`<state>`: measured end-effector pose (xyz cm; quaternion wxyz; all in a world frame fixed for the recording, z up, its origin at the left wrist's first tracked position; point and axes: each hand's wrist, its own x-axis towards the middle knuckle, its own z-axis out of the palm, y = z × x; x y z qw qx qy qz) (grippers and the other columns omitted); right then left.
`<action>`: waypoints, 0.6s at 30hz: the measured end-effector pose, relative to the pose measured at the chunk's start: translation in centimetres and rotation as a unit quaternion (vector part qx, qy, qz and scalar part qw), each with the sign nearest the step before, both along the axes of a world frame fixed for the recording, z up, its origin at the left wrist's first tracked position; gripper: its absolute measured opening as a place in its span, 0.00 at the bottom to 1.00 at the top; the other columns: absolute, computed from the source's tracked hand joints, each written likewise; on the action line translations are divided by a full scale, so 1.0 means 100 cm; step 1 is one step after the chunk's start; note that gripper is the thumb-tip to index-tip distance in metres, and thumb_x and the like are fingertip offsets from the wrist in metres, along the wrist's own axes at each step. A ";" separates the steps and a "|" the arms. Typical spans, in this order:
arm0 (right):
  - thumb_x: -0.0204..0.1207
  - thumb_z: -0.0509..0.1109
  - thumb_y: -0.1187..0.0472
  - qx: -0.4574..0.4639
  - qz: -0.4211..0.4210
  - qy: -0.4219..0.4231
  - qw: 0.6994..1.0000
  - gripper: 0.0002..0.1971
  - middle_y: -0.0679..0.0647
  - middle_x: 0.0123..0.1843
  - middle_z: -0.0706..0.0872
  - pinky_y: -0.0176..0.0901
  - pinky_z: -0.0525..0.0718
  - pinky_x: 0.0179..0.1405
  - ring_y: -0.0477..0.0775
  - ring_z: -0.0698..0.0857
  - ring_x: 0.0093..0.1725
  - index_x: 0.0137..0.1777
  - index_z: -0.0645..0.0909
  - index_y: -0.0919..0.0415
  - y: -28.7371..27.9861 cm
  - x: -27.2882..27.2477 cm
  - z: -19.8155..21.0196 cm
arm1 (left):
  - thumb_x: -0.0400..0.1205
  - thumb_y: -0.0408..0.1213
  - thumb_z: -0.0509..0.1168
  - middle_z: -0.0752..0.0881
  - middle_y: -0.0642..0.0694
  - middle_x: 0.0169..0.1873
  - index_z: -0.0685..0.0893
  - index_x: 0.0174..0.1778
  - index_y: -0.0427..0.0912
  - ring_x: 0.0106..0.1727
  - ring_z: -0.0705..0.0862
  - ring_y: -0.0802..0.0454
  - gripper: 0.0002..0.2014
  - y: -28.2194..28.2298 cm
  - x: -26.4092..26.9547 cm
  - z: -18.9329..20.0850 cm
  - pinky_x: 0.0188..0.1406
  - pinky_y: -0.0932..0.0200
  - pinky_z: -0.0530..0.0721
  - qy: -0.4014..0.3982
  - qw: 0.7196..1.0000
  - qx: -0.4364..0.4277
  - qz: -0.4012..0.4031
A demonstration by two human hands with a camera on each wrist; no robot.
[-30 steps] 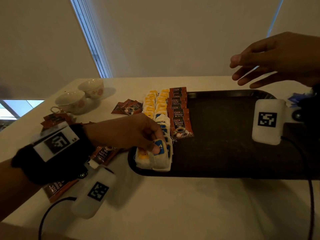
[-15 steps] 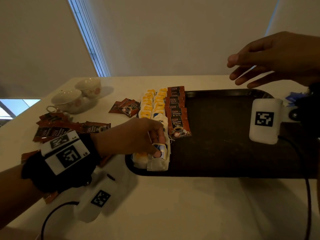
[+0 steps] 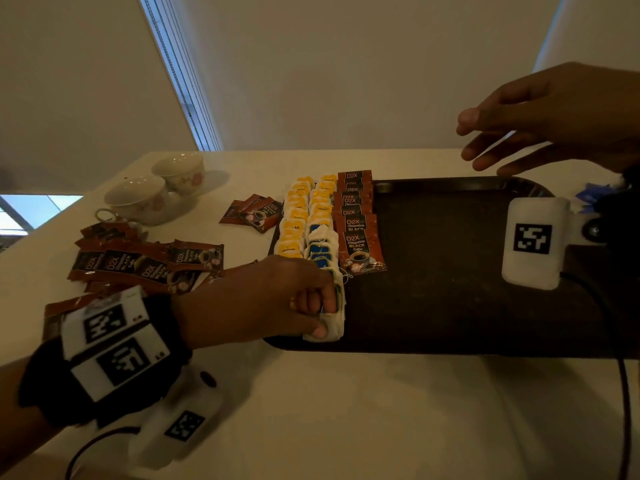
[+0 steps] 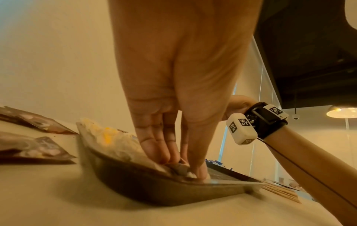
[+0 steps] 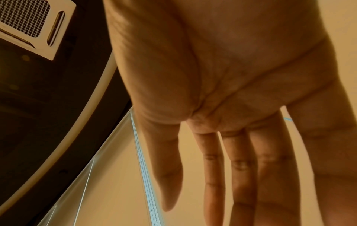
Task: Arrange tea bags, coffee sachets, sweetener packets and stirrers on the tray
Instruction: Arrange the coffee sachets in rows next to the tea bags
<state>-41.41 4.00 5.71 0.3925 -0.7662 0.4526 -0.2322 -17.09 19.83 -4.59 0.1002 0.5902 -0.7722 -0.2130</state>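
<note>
- The left hand (image 3: 256, 303) reaches over the near left corner of the tray (image 3: 450, 306), fingers curled and thumb set against the nearest tea bag (image 3: 327, 332), pinching this soft white paper pouch at the tray's 7 o'clock edge.
- In the left wrist view the same fingers (image 4: 154, 146) press down among crumpled white bags just inside the tray rim (image 4: 135, 183).
- The right hand (image 3: 554, 119) hovers above the tray's far right edge, around 1 o'clock, fingers spread and nearly straight, holding nothing; the right wrist view shows the open palm (image 5: 222, 76) against the wall and ceiling.
- The tray is dark, flat and rectangular with rounded corners and a low raised rim; most of its floor is bare and matte.
- Along its left side run three rows: yellow-tagged tea bags (image 3: 294, 220) outermost, a second row with yellow tags at the far end and blue-tagged tea bags (image 3: 320, 251) nearer, then overlapping glossy brown coffee sachets (image 3: 356, 233) printed "D2X Black Coffee".
- More loose coffee sachets (image 3: 138, 265) lie in a heap on the pale surface (image 3: 346, 410) at 9 o'clock of the tray, and a small pile (image 3: 252, 211) at 10 o'clock.
- Two glazed ceramic teacups (image 3: 138, 199) with floral prints stand touching at 10 o'clock, further out.
- Thin pale wooden stirrers (image 4: 280, 192) lie on the surface beside the tray's right end.
</note>
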 end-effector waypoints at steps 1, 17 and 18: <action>0.59 0.70 0.42 0.000 -0.001 -0.001 1.000 0.22 0.49 0.39 0.91 0.44 0.84 0.40 0.45 0.91 0.38 0.50 0.85 0.54 0.000 0.000 0.000 | 0.72 0.43 0.75 0.79 0.60 0.38 0.85 0.49 0.51 0.47 0.80 0.60 0.11 -0.001 0.000 -0.001 0.42 0.75 0.77 -0.004 1.000 -0.006 -0.001; 0.22 0.78 0.23 0.028 0.011 0.000 1.000 0.42 0.52 0.43 0.92 0.47 0.83 0.40 0.49 0.91 0.41 0.40 0.88 0.45 -0.001 -0.002 0.000 | 0.79 0.42 0.70 0.81 0.62 0.45 0.86 0.57 0.51 0.47 0.73 0.68 0.11 0.008 -0.012 -0.001 0.54 0.83 0.67 -0.092 0.986 -0.091 -0.105; 0.20 0.77 0.23 0.037 0.005 0.003 0.999 0.43 0.53 0.44 0.92 0.47 0.83 0.39 0.50 0.91 0.41 0.39 0.88 0.44 -0.002 -0.003 -0.003 | 0.79 0.43 0.69 0.79 0.60 0.44 0.85 0.59 0.52 0.44 0.73 0.68 0.13 0.008 -0.010 0.008 0.49 0.82 0.69 -0.090 0.991 -0.067 -0.078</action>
